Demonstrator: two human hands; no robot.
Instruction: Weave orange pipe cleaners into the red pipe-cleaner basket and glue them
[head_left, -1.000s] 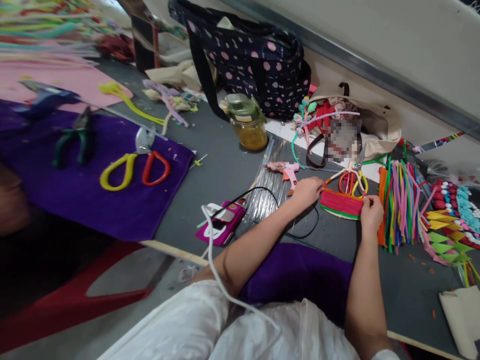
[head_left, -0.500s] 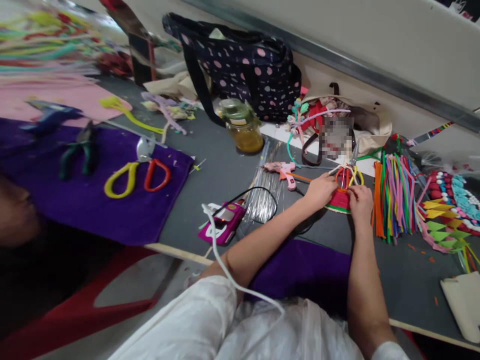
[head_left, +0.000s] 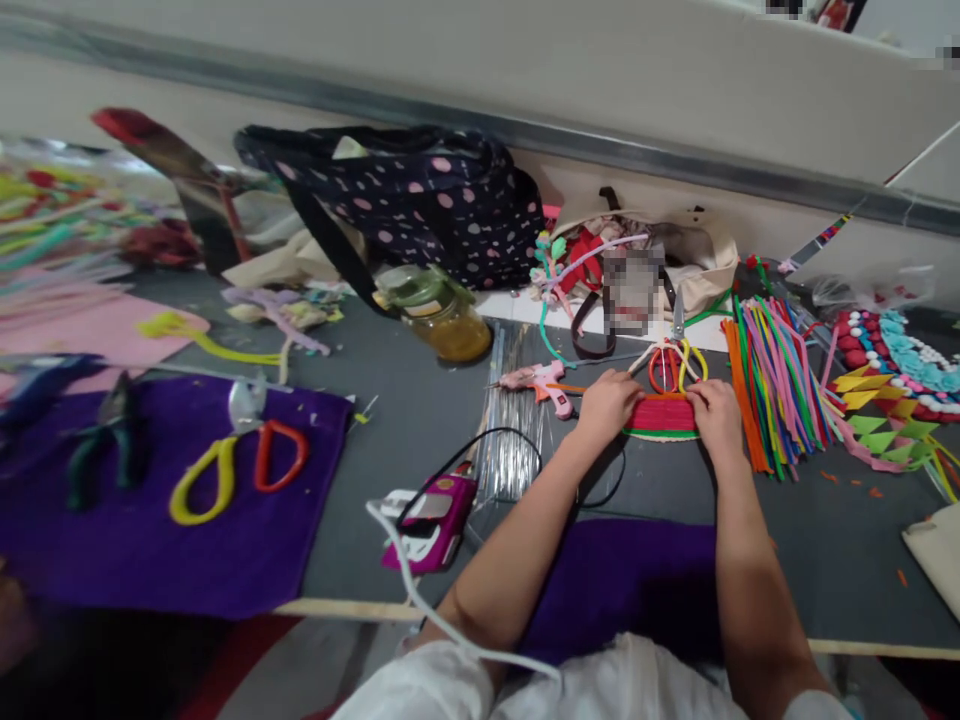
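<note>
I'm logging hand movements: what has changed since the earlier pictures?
Over the last half second, the left hand and right hand have spread apart, from near the middle of the red and green piece toward its ends. Both stay on it. The glue gun and jar stayed put; the view itself shifted.

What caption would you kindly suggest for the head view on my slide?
Left hand and right hand hold a red and green piece between the glue gun and coloured strips.
</note>
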